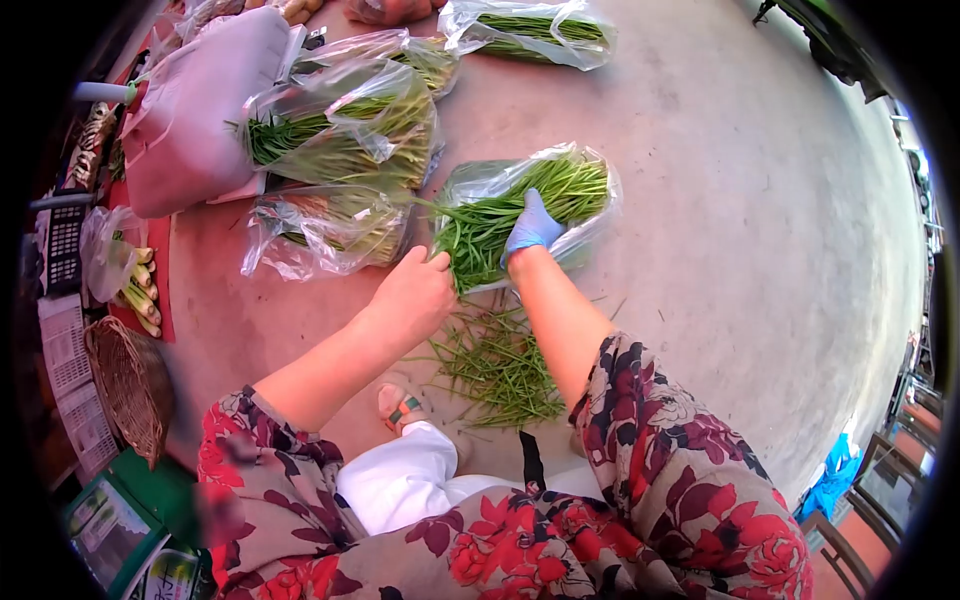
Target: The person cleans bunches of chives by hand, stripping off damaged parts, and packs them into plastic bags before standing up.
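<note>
Long green stalks [480,222] lie on an opened clear plastic bag [600,215] on the concrete floor. My right hand [533,228], in a blue glove, rests on the stalks with its thumb pointing away from me; its other fingers are hidden. Bare and curled, my left hand [418,288] is closed at the left edge of the bunch, pinching green stalk ends. Below both hands, loose cut stalks [500,370] are scattered on the floor near my feet.
More bagged stalks [350,150] lie to the left, beside a pinkish box [205,115]. Another bag of stalks [530,38] is at the top. At the left edge are a wicker basket [130,385], white crates [70,365] and bagged pale stems [143,290].
</note>
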Demonstrator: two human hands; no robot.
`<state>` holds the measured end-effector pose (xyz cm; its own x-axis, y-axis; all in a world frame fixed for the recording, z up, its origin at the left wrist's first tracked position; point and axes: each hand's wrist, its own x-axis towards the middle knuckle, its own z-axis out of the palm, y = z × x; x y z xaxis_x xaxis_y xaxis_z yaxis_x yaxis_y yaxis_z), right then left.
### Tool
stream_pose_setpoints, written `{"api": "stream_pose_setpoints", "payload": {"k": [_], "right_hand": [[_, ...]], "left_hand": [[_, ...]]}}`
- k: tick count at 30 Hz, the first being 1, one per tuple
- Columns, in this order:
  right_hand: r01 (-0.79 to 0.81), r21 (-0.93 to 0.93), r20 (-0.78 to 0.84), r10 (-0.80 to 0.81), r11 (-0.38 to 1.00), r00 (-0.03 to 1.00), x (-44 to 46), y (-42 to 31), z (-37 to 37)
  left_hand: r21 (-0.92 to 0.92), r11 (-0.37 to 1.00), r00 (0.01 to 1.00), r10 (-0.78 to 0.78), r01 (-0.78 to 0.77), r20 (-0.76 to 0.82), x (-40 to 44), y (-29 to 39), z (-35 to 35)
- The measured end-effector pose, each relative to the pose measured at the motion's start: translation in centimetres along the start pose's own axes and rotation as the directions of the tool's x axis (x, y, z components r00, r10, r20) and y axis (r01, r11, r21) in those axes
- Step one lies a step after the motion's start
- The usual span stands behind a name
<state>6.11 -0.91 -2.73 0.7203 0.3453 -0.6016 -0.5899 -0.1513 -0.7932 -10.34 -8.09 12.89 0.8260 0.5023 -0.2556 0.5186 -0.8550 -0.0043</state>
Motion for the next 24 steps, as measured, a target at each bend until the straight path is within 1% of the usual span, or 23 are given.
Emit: {"api": "stream_pose_setpoints", "payload": {"k": [2, 3, 5, 6, 7, 8, 9, 10, 11, 12, 14, 15, 16, 17, 18, 19, 20, 21, 22, 23, 24], "right_hand": [[0.053, 0.034, -0.059, -0.051, 0.998, 0.997, 0.4, 0.2, -0.3], [0.04, 0.003, -0.059, -0.04, 0.999, 0.998, 0.6, 0.0, -0.3], [-0.009, -0.036, -0.137, 0.004, 0.999, 0.991, 0.2, -0.7, -0.1], [-0.037, -0.052, -0.18, 0.027, 0.998, 0.983, -0.3, -1.2, -0.1], [-0.098, -0.073, -0.218, 0.08, 0.993, 0.973, 0.7, -0.6, -0.2], [-0.171, -0.183, -0.057, 0.163, 0.968, 0.985, 1.4, -0.4, -1.0], [-0.216, -0.301, 0.099, 0.256, 0.929, 0.962, 2.1, -0.6, -2.3], [-0.232, -0.424, 0.236, 0.355, 0.875, 0.905, 2.8, -0.9, -3.8], [-0.125, -0.566, 0.372, 0.388, 0.815, 0.843, 3.5, -1.2, -5.4], [-0.121, -0.665, 0.43, 0.51, 0.737, 0.744, 4.0, -2.7, -6.6], [-0.129, -0.815, 0.406, 0.715, 0.565, 0.569, 4.5, -6.9, -7.7], [0.019, -0.876, 0.415, 0.731, 0.483, 0.542, 2.0, -11.3, -7.3], [0.173, -0.903, 0.423, 0.747, 0.393, 0.513, -0.3, -15.4, -6.5], [0.383, -0.841, 0.537, 0.677, 0.382, 0.504, 0.1, -16.8, -6.7], [0.571, -0.752, 0.638, 0.578, 0.328, 0.508, 0.7, -17.8, -6.7], [0.731, -0.636, 0.736, 0.477, 0.246, 0.48, 1.6, -18.6, -6.4], [0.847, -0.505, 0.842, 0.312, 0.168, 0.44, 2.6, -18.9, -6.0], [0.925, -0.374, 0.92, 0.148, 0.059, 0.363, 3.6, -19.0, -5.6], [0.931, -0.349, 0.936, 0.0, -0.107, 0.351, 5.0, -18.5, -5.3], [0.901, -0.339, 0.94, -0.144, -0.27, 0.311, 6.9, -17.4, -5.1], [0.837, -0.346, 0.93, -0.275, -0.425, 0.245, 8.2, -16.7, -4.8]], "left_hand": [[-0.062, 0.998, 0.997, 0.011, -0.016, -0.07, 0.9, -0.2, -1.9], [-0.054, 0.999, 0.989, -0.011, 0.003, -0.147, 1.3, -0.6, -2.2], [-0.044, 0.998, 0.956, -0.049, 0.038, -0.29, 2.5, -1.8, -2.3], [-0.027, 0.998, 0.958, -0.061, 0.056, -0.28, 2.9, -2.6, -1.9], [-0.009, 0.997, 0.96, -0.074, 0.074, -0.271, 3.0, -3.6, -1.0], [0.014, 0.995, 0.959, -0.092, 0.1, -0.268, 2.9, -4.7, -0.2], [-0.035, 0.992, 0.981, -0.125, 0.121, -0.147, 2.7, -5.5, 0.7], [-0.03, 0.993, 0.98, -0.118, 0.114, -0.159, 2.4, -6.0, 2.0], [-0.03, 0.994, 0.979, -0.113, 0.109, -0.169, 2.0, -6.2, 3.4], [-0.03, 0.994, 0.978, -0.11, 0.107, -0.178, 2.0, -6.2, 4.2], [-0.089, 0.99, 0.977, -0.125, 0.111, -0.174, 1.9, -5.8, 4.6], [-0.118, 0.987, 0.977, -0.13, 0.111, -0.167, 1.8, -5.5, 4.6], [-0.186, 0.973, 0.974, -0.166, 0.136, -0.153, 1.8, -5.4, 4.3], [-0.25, 0.955, 0.97, -0.2, 0.162, -0.137, 1.9, -5.3, 3.8], [-0.311, 0.932, 0.965, -0.234, 0.188, -0.119, 1.9, -5.3, 3.1], [-0.386, 0.889, 0.948, -0.304, 0.247, -0.095, 2.2, -5.3, 2.0], [-0.457, 0.836, 0.927, -0.369, 0.302, -0.063, 2.5, -5.1, 0.7], [-0.524, 0.775, 0.903, -0.429, 0.355, -0.024, 2.9, -4.8, 0.0], [-0.565, 0.728, 0.859, -0.508, 0.387, -0.065, 3.5, -4.6, -0.2], [-0.606, 0.679, 0.807, -0.582, 0.414, -0.101, 4.2, -4.7, 0.2], [-0.648, 0.627, 0.747, -0.652, 0.433, -0.132, 5.1, -4.9, 0.6]]}}
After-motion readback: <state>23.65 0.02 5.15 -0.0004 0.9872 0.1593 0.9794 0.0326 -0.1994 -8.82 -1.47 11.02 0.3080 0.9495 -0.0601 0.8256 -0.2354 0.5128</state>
